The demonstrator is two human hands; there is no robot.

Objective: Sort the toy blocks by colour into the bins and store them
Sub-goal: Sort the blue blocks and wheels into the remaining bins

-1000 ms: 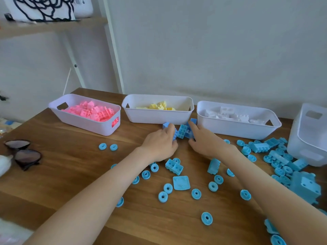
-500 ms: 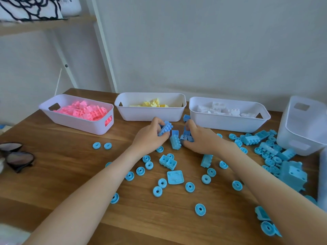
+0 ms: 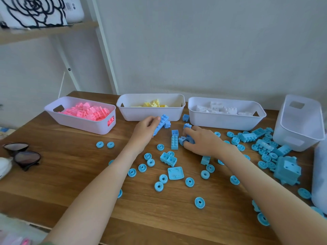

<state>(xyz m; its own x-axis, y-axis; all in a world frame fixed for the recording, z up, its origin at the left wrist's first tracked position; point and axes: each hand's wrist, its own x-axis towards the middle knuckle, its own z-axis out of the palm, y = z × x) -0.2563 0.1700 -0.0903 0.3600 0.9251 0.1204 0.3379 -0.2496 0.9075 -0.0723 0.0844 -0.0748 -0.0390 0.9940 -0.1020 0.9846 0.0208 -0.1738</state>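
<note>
Three white bins line the back of the wooden table: one with pink blocks [image 3: 81, 121], one with yellow blocks [image 3: 150, 114] and one with white blocks [image 3: 224, 119]. An empty white bin [image 3: 299, 128] stands tilted at the right. Blue blocks and round blue wheels [image 3: 200, 202] lie scattered over the table. My left hand [image 3: 146, 129] is shut on a long blue brick [image 3: 161, 123], lifted in front of the yellow bin. My right hand [image 3: 203, 142] is closed over small blue blocks [image 3: 184, 139] on the table. A long blue brick [image 3: 174, 142] lies between the hands.
Dark sunglasses [image 3: 23, 155] lie at the table's left edge beside something white. A big blue block [image 3: 287, 169] and a heap of blue pieces sit at the right near the empty bin. A shelf [image 3: 47, 30] with a patterned bag hangs at upper left.
My left hand has lifted the long blue brick off the table and drawn back to the left. My right hand has closed on the small blue blocks and slid slightly toward me.
</note>
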